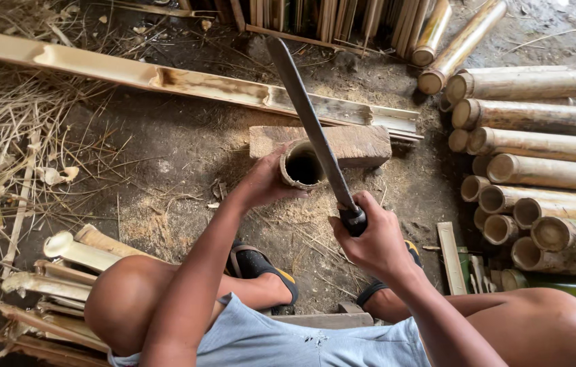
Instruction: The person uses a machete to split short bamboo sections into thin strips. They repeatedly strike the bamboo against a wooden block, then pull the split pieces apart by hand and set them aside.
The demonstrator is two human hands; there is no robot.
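Right hand [369, 238], grip closed fully around the dark handle of a long machete [312, 126], whose flat grey blade slants up and away, crossing over the rim of an upright bamboo section [301, 165]. Left hand [264, 182], fingers wrapped against the near-left wall of that section, steadying it on end. The section is short, pale brown, with a thick wall and a dark hollow bore; it stands on the floor touching a weathered wooden block [359, 144]. Floor: bare dark earth [179, 149] scattered with sawdust and dry straw. Behind, a long split bamboo half [165, 78] lies open side up. At right, stacked bamboo poles [539, 177]; at lower left, split bamboo pieces [57, 272].
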